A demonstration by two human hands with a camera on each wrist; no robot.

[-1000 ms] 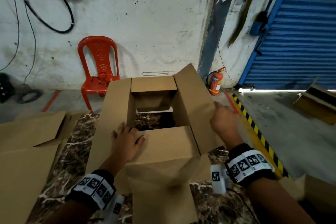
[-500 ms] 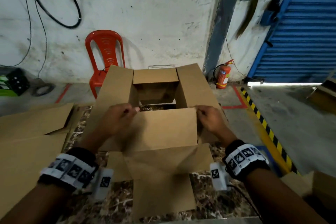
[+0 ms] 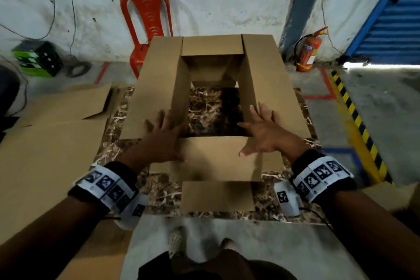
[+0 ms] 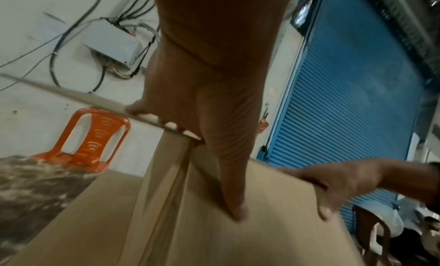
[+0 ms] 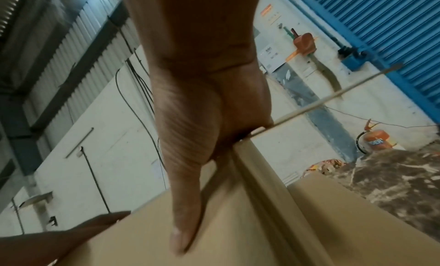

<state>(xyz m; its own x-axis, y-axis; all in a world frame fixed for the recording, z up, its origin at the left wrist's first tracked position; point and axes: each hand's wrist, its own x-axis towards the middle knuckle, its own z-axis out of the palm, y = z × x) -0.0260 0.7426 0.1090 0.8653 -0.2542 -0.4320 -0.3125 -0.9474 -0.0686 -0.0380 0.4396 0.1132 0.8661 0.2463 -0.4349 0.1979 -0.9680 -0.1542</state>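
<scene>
Scuffed whitewashed wall [image 3: 216,7] and a ribbed blue roller shutter [image 3: 391,18] close off the back of a workshop. A glossy red plastic chair [image 3: 147,13] and a red fire extinguisher [image 3: 308,52] stand on the concrete floor. Nearer is a table top [image 3: 159,188] of dark brown marble veined in white, polished and rectangular.

On its middle stands the cardboard box [image 3: 216,159] — plain matte brown board, a square tube open at top and bottom, so the marble shows through it. Its left flap [image 3: 154,88] and right flap [image 3: 272,79] slope outward, and a near flap [image 3: 216,196] points toward the person. Flattened cardboard sheets [image 3: 45,143] lie at the table's left.

The left hand [image 3: 163,143] lies with fingers splayed and straight on the left flap at the near corner, thumb on the front wall. The right hand [image 3: 266,136] mirrors it on the right flap. Neither clasps anything — both press flat.

The head view alone gives this layout. The left wrist view adds the flap's thin edge seen end-on under the fingertips [image 4: 138,109], a grey junction box [image 4: 114,46] trailing cables high on the wall, and blurred seated figures [image 4: 385,225] beside the shutter. The right wrist view shows the creased palm, the thumb laid down the board, and a corrugated metal roof [image 5: 59,35].
</scene>
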